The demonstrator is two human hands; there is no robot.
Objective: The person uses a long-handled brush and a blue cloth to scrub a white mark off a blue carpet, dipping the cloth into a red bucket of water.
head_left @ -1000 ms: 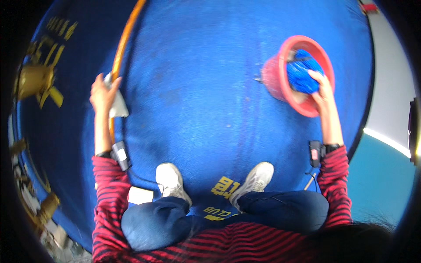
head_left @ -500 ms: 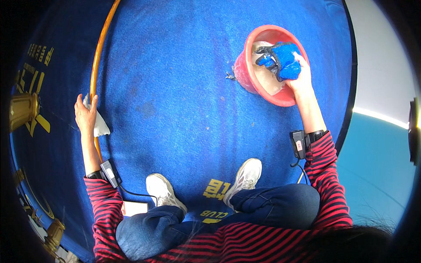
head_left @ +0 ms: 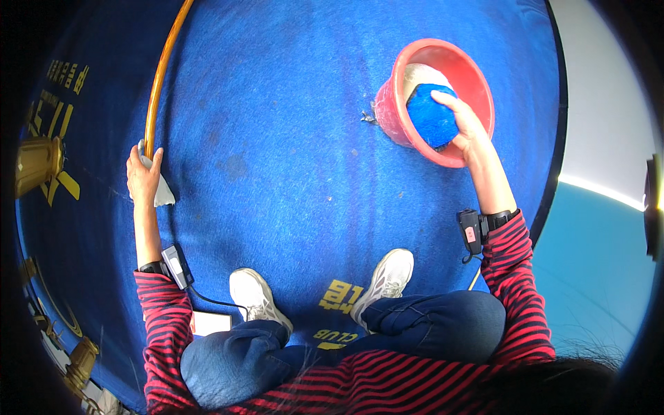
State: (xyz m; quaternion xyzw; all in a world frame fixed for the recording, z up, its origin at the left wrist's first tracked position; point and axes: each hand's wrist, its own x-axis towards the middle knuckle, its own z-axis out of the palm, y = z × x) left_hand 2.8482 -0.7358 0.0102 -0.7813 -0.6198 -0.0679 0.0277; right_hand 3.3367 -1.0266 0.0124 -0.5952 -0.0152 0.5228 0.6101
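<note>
My right hand (head_left: 470,128) grips a bunched blue cloth (head_left: 432,116) inside a red plastic bucket (head_left: 453,160), thumb and finger pressed on its top. Pale, cloudy water (head_left: 420,75) shows beside the cloth in the bucket. At the left, my left hand (head_left: 142,181) is closed round a long wooden pole (head_left: 158,86), with a whitish cloth (head_left: 164,194) sticking out from under the palm. Part of the pole and most of this cloth are hidden by the hand.
Blue carpet (head_left: 290,152) with yellow lettering covers the floor. My white shoes (head_left: 256,296) stand near the front. A white-and-red flat box (head_left: 211,323) lies by my left knee. Gold-coloured legs (head_left: 38,166) stand at the far left; a pale wall (head_left: 602,104) rises at the right.
My right hand has moved lower and left in the bucket; the blue cloth is now bunched, its black edging mostly out of sight. My left hand has shifted slightly to the right.
</note>
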